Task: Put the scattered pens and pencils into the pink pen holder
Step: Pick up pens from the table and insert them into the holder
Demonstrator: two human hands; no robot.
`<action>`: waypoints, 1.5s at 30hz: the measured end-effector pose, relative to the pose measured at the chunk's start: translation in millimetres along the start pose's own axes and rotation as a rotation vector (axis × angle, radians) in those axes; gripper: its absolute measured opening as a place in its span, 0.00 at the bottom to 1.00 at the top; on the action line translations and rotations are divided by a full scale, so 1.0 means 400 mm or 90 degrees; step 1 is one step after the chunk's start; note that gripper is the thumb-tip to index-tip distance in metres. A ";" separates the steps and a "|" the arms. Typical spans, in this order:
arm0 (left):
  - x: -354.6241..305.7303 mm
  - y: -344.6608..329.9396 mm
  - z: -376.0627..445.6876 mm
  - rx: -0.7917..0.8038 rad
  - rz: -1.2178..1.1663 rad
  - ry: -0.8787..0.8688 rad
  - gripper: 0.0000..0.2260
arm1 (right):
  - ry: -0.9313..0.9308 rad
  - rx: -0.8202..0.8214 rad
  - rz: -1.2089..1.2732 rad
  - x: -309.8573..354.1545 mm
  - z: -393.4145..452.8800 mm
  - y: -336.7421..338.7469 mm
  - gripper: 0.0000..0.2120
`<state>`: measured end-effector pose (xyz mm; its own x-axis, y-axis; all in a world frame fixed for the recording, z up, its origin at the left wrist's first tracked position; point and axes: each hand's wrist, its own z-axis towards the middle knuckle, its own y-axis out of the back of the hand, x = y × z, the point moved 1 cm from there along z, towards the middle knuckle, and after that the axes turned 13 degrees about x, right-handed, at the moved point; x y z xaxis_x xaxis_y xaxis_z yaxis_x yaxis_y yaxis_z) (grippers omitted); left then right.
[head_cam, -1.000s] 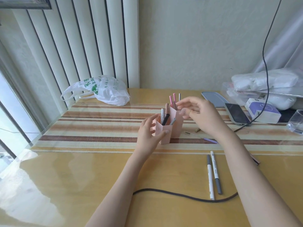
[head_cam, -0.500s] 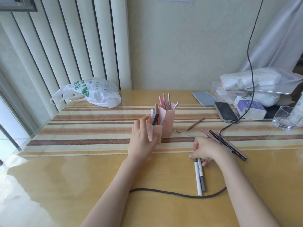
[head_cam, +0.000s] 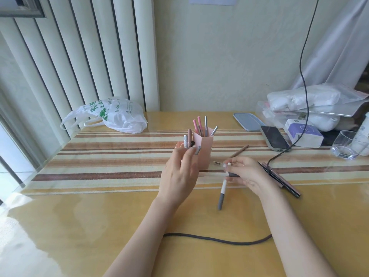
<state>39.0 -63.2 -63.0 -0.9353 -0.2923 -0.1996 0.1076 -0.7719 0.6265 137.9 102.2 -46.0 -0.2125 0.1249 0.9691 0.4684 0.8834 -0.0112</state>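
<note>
Lifted off the yellow glass-topped counter (head_cam: 83,226) since half a second ago: two white-and-grey felt pens (head_cam: 223,189), then lying side by side near the dark cable (head_cam: 217,239), now pinched in the right hand (head_cam: 246,174) and hanging tip-down just above the surface. Left hand (head_cam: 179,172) unchanged in place, fingers curled round the near side of the pink angular plastic pen holder (head_cam: 205,150), steadying it on the striped runner (head_cam: 99,166).

Head view: holder upright at mid-counter, already stocked with pink, grey and brown pens in both its tall and its short compartment. Left to collect: a brown wooden pencil (head_cam: 239,151) just right of the holder, a thin metal-tipped pen (head_cam: 216,163) by the right fingertips, and a cluster of dark slim pens (head_cam: 279,179) partly hidden behind the right wrist.

Advice for the step in hand: swing both pens upright, align their lower ends, aim for an open gap in the tall compartment, and lower rather than drop, with the left hand bracing the light holder against tipping.
</note>
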 end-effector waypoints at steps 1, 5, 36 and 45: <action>-0.004 -0.002 -0.002 0.045 -0.002 -0.017 0.22 | 0.010 -0.007 0.048 -0.004 0.005 -0.003 0.03; -0.009 -0.029 -0.013 0.318 -0.053 -0.059 0.23 | 0.018 0.024 0.187 -0.024 0.016 -0.027 0.02; -0.042 -0.043 -0.001 0.335 -0.673 0.337 0.06 | 0.209 0.053 0.392 -0.056 0.006 -0.046 0.10; -0.037 -0.052 -0.007 0.299 -0.664 0.330 0.11 | 0.173 0.119 0.070 -0.059 -0.008 -0.054 0.06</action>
<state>51.6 -44.3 -75.3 -0.2495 0.0661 -0.9661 -0.8324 -0.5245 0.1791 135.7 78.8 -67.8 0.0779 0.1211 0.9896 0.3056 0.9419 -0.1393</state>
